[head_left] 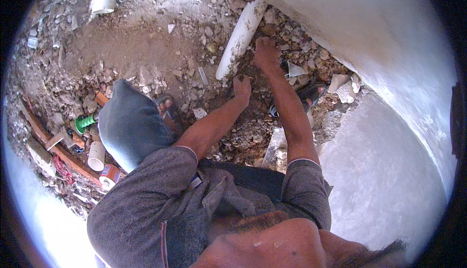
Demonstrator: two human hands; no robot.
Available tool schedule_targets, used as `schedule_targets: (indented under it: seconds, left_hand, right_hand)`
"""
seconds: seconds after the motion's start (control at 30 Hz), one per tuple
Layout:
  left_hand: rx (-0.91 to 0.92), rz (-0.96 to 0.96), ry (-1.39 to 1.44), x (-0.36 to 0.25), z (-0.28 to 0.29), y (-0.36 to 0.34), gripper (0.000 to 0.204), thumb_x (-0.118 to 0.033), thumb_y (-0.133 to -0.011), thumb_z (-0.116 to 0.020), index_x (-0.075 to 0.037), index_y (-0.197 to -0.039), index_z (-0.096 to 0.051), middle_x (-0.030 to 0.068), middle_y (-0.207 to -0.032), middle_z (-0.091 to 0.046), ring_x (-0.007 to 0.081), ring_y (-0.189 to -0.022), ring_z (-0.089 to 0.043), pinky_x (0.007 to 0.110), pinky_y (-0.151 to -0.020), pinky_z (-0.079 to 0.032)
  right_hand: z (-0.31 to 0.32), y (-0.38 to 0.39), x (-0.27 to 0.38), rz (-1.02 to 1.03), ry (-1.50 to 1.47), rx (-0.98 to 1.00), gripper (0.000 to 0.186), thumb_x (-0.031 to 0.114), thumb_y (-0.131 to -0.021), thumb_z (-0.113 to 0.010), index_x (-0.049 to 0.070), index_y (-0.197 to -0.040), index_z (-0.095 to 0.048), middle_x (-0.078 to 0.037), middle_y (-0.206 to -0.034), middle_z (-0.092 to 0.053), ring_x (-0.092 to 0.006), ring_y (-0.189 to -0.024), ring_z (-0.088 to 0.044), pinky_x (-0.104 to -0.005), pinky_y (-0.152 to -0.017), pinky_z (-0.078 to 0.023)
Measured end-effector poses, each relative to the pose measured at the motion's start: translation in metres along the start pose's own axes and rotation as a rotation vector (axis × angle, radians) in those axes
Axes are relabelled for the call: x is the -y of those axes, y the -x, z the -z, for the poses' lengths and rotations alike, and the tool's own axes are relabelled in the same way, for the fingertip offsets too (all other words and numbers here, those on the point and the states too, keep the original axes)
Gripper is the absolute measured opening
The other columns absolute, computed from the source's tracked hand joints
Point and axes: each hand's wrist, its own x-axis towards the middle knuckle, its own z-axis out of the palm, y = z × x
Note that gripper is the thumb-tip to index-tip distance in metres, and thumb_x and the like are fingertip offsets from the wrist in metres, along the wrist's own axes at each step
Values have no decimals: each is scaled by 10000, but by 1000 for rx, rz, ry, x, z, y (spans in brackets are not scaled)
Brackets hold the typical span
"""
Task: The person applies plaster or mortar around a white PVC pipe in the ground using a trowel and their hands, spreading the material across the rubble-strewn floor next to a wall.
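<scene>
A white plastic pipe (242, 38), specked with dirt, lies slantwise on broken rubble, its far end close to the wall. Just below the pipe's near end is my left hand (242, 88), fingers curled down over the dirt. My right hand (266, 54) is closed beside the pipe's right side, low among the stones. Whatever either hand holds, if anything, is hidden. A pale, thin strip (203, 76) lies left of the pipe, and a light triangular shard (295, 69) sits right of my right hand.
A pale wall (389, 30) curves along the right. Another white pipe (104, 0) stands at the far left. By my left knee lie a green ribbed piece (85, 123), a short white pipe (96, 156), an orange-and-white can (110, 175) and a long wooden strip (63, 149).
</scene>
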Motion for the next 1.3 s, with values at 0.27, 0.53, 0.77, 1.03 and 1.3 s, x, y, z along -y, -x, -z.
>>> schedule_targets:
  seconds: [0.27,0.53,0.77,1.03,1.3]
  left_hand:
    - [-1,-13,3,20,3,-18,540,-258,-838,-528,17,-1274,-366,214,-1280,-419,335,-1159,-432,396,-972,-333]
    - [18,27,86,-5,-7,4,623,-281,-843,-533,22,-1332,-293,205,-1297,-405,315,-1172,-418,401,-976,-322]
    - [100,39,445,40,-3,-26,565,-330,-878,-457,36,-1297,-356,205,-1322,-398,323,-1186,-414,404,-968,-333]
    - [-30,179,388,33,-3,-34,475,-428,-936,-302,-76,-1195,-488,68,-1082,-565,219,-908,-535,402,-817,-422]
    - [58,220,588,22,2,-30,580,-445,-894,-386,49,-1184,-477,184,-1139,-525,286,-992,-511,428,-840,-401]
  right_hand:
    - [-22,-12,0,-154,-181,158,497,170,-791,-521,118,-1276,-426,-237,-1311,-357,-447,-1210,-367,-549,-966,-365]
    - [-54,-38,-17,-114,-78,163,512,236,-741,-541,45,-1212,-478,-213,-1382,-315,-477,-1182,-391,-667,-943,-294]
    - [-37,29,31,58,-141,418,601,344,-751,-530,66,-1277,-445,-193,-1413,-280,-447,-1289,-247,-629,-1007,-227]
    - [-62,-24,-2,-23,-286,92,558,412,-801,-478,67,-1240,-491,-220,-1366,-340,-389,-1252,-343,-593,-1020,-235]
    - [-92,4,7,98,-167,105,366,361,-847,-442,87,-1048,-579,-166,-1314,-432,-410,-1246,-340,-551,-1028,-261]
